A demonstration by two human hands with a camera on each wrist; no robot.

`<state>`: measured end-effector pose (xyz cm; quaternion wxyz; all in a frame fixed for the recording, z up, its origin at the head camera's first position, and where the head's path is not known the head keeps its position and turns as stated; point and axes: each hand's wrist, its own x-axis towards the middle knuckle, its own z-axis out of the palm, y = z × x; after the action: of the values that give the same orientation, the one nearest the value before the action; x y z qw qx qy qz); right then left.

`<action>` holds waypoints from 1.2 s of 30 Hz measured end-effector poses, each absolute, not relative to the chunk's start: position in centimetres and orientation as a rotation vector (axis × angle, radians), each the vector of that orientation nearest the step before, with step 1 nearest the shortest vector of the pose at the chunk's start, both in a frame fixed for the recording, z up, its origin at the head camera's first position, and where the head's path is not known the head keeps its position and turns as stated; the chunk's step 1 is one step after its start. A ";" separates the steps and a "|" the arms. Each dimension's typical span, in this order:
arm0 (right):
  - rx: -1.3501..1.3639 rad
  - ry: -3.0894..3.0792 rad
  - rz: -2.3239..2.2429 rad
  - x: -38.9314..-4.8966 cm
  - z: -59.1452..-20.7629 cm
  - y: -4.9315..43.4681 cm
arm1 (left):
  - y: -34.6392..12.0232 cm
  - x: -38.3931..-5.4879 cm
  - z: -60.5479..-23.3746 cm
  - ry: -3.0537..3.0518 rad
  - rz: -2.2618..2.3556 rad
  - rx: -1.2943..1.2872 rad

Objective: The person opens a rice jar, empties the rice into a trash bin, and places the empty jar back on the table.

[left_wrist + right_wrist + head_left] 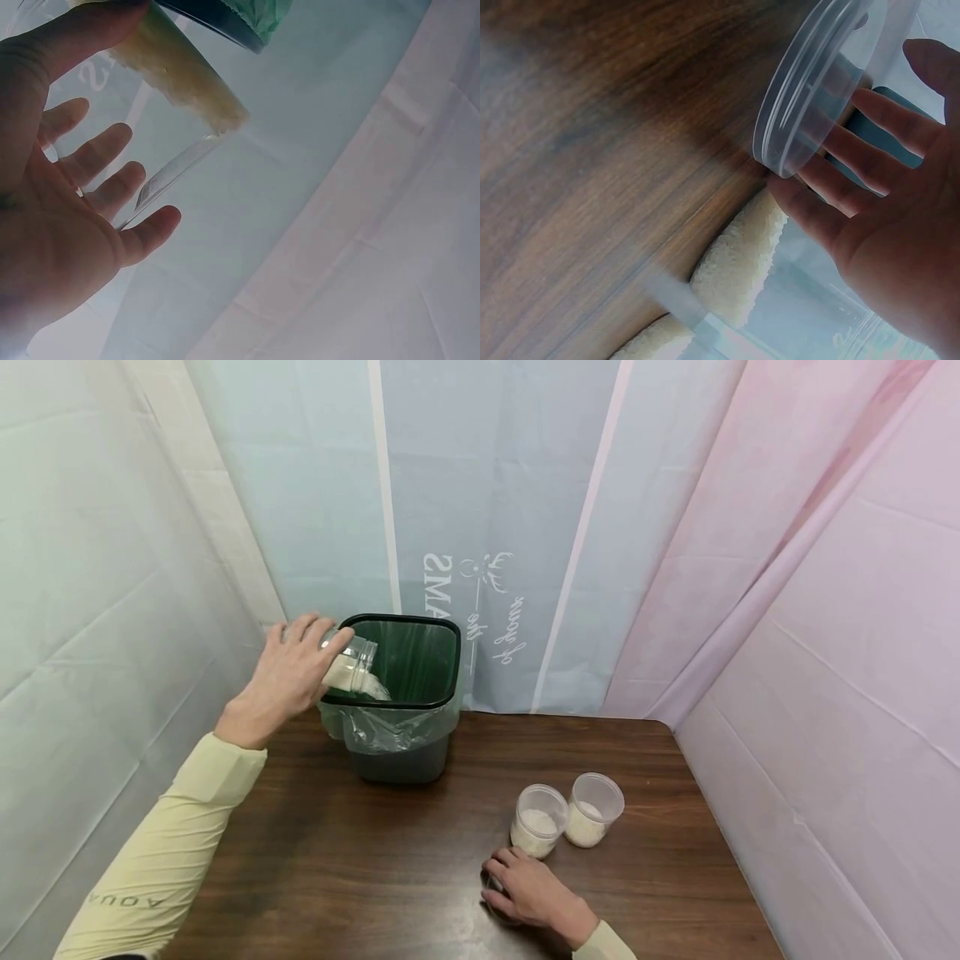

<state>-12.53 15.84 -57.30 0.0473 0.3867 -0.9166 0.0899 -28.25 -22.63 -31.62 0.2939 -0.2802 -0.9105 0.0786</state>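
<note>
My left hand (283, 675) grips a clear jar (362, 649) tipped sideways over the near left rim of a green bin (405, 764). White rice (372, 687) spills from its mouth into the bin, and more rice (180, 71) lies along the jar's lower side. Low over the table, my right hand (531, 887) holds a clear round plastic container (802, 97) with a ridged rim, mostly covered by the hand in the head view. Beside those fingers stand two clear jars partly filled with rice, one nearer (537, 827) and one farther right (594, 814).
A clear plastic bag (390, 731) lines the bin and hangs over its outside. The dark wooden table (360, 860) ends at a printed curtain (495, 485) behind, with pale sheets (840, 735) along both sides.
</note>
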 end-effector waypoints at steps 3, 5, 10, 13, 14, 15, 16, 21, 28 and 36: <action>1.162 -2.787 0.275 -12.3 -57.6 15.3 | -23.0 -28.2 -31.8 -2.400 0.217 -0.757; 1.146 -2.784 0.277 -12.1 -57.9 14.9 | -23.3 -28.2 -31.8 -2.384 0.220 -0.767; 1.138 -2.804 0.283 -12.0 -58.1 14.7 | -23.6 -28.1 -31.6 -2.366 0.227 -0.778; 1.139 -2.813 0.287 -11.9 -58.0 14.7 | -23.6 -28.0 -31.6 -2.363 0.232 -0.784; 1.139 -2.811 0.289 -11.9 -58.0 14.7 | -23.6 -28.0 -31.6 -2.362 0.234 -0.786; 1.137 -2.808 0.292 -11.9 -57.9 14.8 | -23.6 -28.0 -31.5 -2.363 0.236 -0.787; 1.136 -2.804 0.295 -12.0 -57.9 14.8 | -23.6 -28.0 -31.5 -2.363 0.236 -0.786; 1.143 -2.795 0.300 -12.1 -57.8 14.8 | -23.5 -27.9 -31.2 -2.371 0.241 -0.786; 1.147 -2.783 0.306 -12.1 -57.7 14.9 | -23.4 -28.1 -31.0 -2.366 0.236 -0.799; 1.154 -2.770 0.305 -12.2 -57.6 15.0 | -23.2 -28.4 -30.9 -2.347 0.258 -0.814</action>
<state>-12.24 14.99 -57.61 0.0627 0.3820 -0.9165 0.1010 -28.36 -23.16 -30.86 0.3166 -0.3092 -0.8914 0.0979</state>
